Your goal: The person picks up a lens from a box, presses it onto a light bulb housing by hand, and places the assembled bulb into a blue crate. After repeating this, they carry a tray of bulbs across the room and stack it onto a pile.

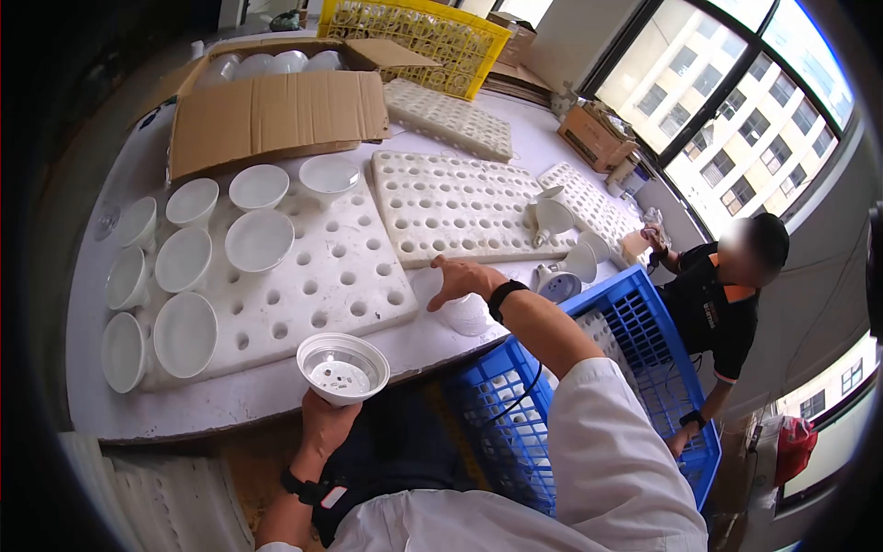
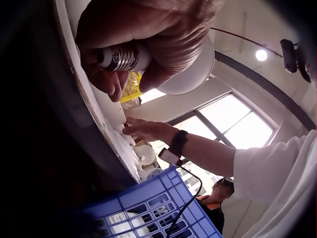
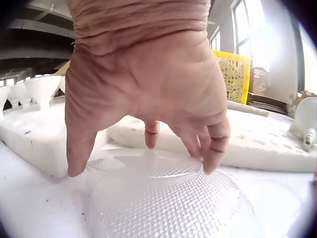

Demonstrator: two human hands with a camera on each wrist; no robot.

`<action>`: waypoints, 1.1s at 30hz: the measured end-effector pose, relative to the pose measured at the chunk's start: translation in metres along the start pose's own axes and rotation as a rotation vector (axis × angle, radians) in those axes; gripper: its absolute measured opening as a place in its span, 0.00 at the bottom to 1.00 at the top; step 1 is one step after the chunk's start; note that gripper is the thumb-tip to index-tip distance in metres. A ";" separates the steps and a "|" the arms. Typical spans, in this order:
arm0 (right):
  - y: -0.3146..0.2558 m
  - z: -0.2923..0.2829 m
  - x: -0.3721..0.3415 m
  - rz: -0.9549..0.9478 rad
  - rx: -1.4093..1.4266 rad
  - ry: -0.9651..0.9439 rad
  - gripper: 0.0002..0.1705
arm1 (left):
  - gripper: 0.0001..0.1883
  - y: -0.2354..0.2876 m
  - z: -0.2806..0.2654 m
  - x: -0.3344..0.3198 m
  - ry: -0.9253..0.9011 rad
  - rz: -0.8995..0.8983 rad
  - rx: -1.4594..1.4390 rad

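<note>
My left hand (image 1: 328,425) holds a white bulb housing (image 1: 342,373) from below, its wide mouth facing up and small parts visible inside. In the left wrist view, the fingers curl about its metal screw base (image 2: 124,58). Over the table, my right hand (image 1: 474,279) reaches down with spread fingers around a clear round lens cover (image 3: 148,166). Its thumb and fingertips are right at the cover's rim. Beneath lies another clear cover (image 3: 168,208) with a honeycomb texture.
Several white housings (image 1: 260,241) stand in a foam board (image 1: 313,294) on the left. More foam boards (image 1: 460,202), a cardboard box (image 1: 276,120) and a yellow crate (image 1: 487,51) lie beyond. Blue crates (image 1: 635,304) stand at the right, beside another person (image 1: 713,304).
</note>
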State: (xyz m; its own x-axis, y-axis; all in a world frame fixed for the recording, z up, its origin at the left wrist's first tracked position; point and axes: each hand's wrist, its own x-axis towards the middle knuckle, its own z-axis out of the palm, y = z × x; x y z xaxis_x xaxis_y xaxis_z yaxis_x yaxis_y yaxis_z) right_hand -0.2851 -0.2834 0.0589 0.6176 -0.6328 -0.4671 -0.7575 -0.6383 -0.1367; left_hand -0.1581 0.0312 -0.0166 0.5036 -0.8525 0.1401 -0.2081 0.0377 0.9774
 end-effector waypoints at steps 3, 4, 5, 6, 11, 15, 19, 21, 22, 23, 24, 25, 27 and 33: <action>0.002 0.004 0.005 -0.026 -0.059 0.012 0.59 | 0.15 0.001 -0.001 -0.003 0.000 -0.036 -0.049; 0.001 0.003 0.005 -0.017 -0.114 0.011 0.59 | 0.15 0.001 -0.001 -0.001 -0.003 -0.035 -0.047; -0.001 0.004 0.006 -0.010 -0.168 0.005 0.58 | 0.15 0.000 -0.001 -0.001 0.007 -0.010 -0.053; -0.007 -0.005 -0.006 0.009 -0.169 0.001 0.58 | 0.14 0.000 -0.001 -0.003 0.021 0.007 -0.056; -0.018 -0.044 -0.057 -0.133 -0.004 0.057 0.57 | 0.15 -0.003 -0.001 0.003 0.067 -0.020 -0.025; -0.030 -0.028 -0.094 -0.609 0.549 0.002 0.62 | 0.20 0.021 0.007 0.019 0.024 -0.004 -0.013; -0.059 -0.003 -0.130 -0.793 0.573 -0.019 0.65 | 0.26 0.039 0.022 0.027 -0.149 -0.147 0.115; -0.061 0.003 -0.134 -0.799 0.592 -0.033 0.65 | 0.26 0.043 0.023 0.025 -0.169 -0.156 0.121; -0.062 0.003 -0.134 -0.828 0.549 -0.019 0.65 | 0.23 0.045 0.024 0.023 -0.165 -0.104 0.179; -0.063 0.004 -0.134 -0.856 0.504 -0.006 0.65 | 0.20 0.047 0.025 0.022 -0.159 -0.054 0.234; -0.064 0.004 -0.134 -0.863 0.496 -0.008 0.65 | 0.20 0.047 0.025 0.021 -0.149 -0.052 0.233; -0.064 0.006 -0.134 -0.857 0.504 -0.006 0.65 | 0.19 0.048 0.026 0.021 -0.153 -0.063 0.236; -0.063 0.009 -0.132 -0.856 0.509 -0.009 0.65 | 0.18 0.048 0.026 0.019 -0.149 -0.077 0.237; -0.055 0.024 -0.125 -0.779 0.659 -0.150 0.69 | 0.22 0.048 0.025 0.021 -0.207 -0.123 0.268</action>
State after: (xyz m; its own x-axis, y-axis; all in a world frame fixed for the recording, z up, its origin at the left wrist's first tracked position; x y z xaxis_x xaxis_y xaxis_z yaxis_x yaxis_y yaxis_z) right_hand -0.3255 -0.1584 0.1037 0.9882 -0.0563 -0.1422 -0.1522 -0.4526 -0.8786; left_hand -0.1784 0.0025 0.0296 0.3632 -0.9310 -0.0375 -0.3829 -0.1859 0.9049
